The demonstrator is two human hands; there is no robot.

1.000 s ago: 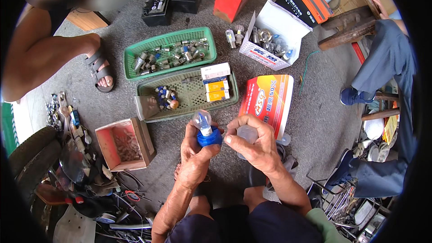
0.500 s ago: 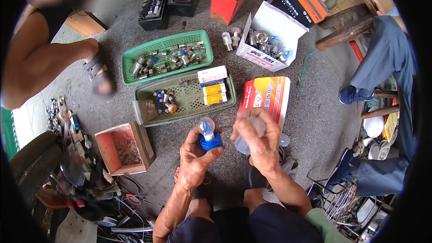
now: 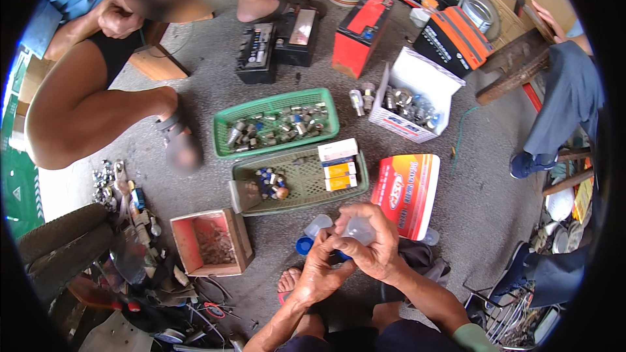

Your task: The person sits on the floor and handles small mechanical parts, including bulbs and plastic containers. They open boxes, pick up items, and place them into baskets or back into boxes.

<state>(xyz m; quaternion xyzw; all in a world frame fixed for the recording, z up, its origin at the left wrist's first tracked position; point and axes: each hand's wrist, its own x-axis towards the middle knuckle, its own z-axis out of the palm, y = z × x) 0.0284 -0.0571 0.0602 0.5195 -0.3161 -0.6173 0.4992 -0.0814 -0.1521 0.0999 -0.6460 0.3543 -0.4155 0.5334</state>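
Note:
My two hands are together in front of my knees. My right hand (image 3: 375, 248) is closed around a clear plastic cover (image 3: 358, 229). My left hand (image 3: 319, 270) is closed on a blue base (image 3: 342, 255), mostly hidden by the fingers, right under the cover. The bulb that stood in the base cannot be made out now. Just beyond my left fingers are a clear plastic cup (image 3: 317, 224) and a round blue cap (image 3: 304, 245). Ahead lies a green basket (image 3: 242, 210) with small bulbs and little boxes.
A brighter green basket (image 3: 218, 146) of bulbs stands farther off. A white box of bulbs (image 3: 407, 127), a red-and-yellow card (image 3: 417, 189) and a wooden box (image 3: 244, 248) lie around. Batteries (image 3: 255, 58) stand at the back. People sit left (image 3: 98, 117) and right (image 3: 567, 104).
My right hand has brought the clear cover to the blue base in my left hand; the hands now meet. The view has shifted, showing a clear cup and blue cap beyond my left hand.

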